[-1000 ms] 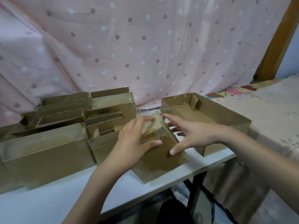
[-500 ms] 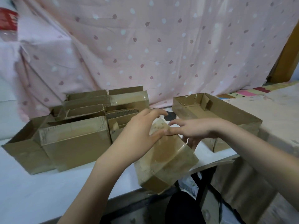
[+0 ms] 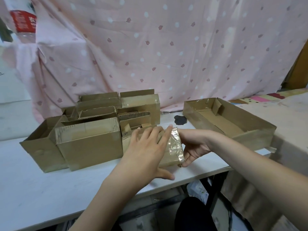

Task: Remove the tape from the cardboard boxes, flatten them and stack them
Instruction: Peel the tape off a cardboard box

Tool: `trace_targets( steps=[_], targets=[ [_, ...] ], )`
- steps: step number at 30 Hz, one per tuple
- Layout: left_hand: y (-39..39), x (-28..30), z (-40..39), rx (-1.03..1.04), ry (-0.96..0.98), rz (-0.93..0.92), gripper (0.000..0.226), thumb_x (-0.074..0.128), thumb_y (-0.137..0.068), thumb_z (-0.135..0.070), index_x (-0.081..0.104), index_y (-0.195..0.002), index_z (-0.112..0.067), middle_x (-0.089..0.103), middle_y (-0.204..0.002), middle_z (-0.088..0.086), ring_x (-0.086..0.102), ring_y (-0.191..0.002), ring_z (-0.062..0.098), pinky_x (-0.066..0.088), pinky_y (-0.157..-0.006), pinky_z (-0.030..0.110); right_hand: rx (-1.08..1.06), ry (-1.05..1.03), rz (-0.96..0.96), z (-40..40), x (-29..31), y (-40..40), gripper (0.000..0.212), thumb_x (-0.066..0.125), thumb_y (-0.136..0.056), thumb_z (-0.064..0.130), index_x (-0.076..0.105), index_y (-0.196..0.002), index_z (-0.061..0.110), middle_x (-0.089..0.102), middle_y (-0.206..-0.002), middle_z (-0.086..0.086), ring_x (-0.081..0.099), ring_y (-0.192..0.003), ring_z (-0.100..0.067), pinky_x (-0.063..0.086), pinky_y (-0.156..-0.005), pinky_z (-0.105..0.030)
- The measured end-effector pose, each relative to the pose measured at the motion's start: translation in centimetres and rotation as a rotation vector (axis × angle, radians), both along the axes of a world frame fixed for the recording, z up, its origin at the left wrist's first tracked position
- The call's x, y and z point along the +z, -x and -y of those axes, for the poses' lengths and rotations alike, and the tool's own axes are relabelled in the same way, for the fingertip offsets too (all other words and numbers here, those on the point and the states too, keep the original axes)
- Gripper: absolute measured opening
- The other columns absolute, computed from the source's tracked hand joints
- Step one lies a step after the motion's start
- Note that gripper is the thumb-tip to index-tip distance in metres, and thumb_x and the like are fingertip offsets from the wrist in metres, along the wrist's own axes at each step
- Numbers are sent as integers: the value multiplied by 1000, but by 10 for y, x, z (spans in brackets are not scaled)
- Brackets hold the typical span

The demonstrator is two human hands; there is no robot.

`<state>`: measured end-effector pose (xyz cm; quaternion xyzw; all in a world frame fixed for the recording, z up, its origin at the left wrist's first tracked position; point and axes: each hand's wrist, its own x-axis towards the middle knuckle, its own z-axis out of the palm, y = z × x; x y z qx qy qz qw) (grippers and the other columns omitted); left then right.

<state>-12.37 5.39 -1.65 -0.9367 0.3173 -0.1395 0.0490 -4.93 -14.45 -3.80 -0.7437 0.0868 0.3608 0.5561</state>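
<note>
- Pink dotted cloth (image 3: 183, 47) is hanging behind your white table (image 3: 33, 189).
- Cardboard, in a cluster of open boxes (image 3: 90, 139), is sitting at the table's left; a shallow open box (image 3: 233, 124) is lying at the right, well apart.
- You are holding the small taped box (image 3: 173, 147) between them, near the front edge.
- Your left hand (image 3: 146, 152) is lying on its top, fingers straight and spread.
- Your right hand (image 3: 195, 145) is gripping its shiny taped end, fingers curled round it.
- A bottle (image 3: 23, 22) at top left is wearing a red label; its white characters are too blurred to read.
</note>
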Motion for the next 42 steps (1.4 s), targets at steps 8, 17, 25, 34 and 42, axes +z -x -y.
trace_targets(
  steps=[8, 17, 25, 34, 42],
  targets=[
    [-25, -3, -30, -3, -18, -158, 116, 71, -78, -59, -5, -157, -23, 20, -155, -7, 20, -144, 15, 17, -119, 38, -82, 350, 536, -19, 11, 12, 53, 44, -100, 57, 50, -133, 17, 68, -103, -14, 74, -65, -33, 62, -69, -38],
    [-48, 0, -52, 7, -27, -377, 112, 74, -79, -53, 0, -159, -25, 17, -161, -9, 17, -147, 12, 3, -121, 30, 67, 361, 1060, -38, 7, 22, 13, 68, -93, 22, 78, -96, 30, 74, -87, 10, 68, -76, -5, 56, -82, -31],
    [-51, -19, -52, 10, -50, -402, 110, 64, -88, -46, -18, -156, -19, -16, -165, -3, -14, -151, 12, -9, -123, 41, 91, 423, 993, -46, 14, 8, 12, 71, -91, 16, 74, -81, 21, 74, -73, 3, 71, -69, -8, 54, -69, -20],
    [-48, -41, -51, 10, 18, -180, 112, 56, -83, -71, -15, -157, -25, -17, -165, -3, -12, -152, 13, -9, -123, 40, 304, 508, 811, -45, 33, -7, 12, 62, -98, 19, 67, -87, 16, 60, -75, 7, 58, -59, -15, 38, -48, -17],
    [-43, -42, -51, 11, 75, -168, 104, 55, -83, -71, -1, -157, -25, -15, -165, 0, -11, -152, 13, -8, -123, 39, 261, 378, 863, -41, 6, -1, 16, 47, -104, 19, 54, -90, 19, 55, -76, 3, 54, -66, -11, 41, -62, -25]
  ],
)
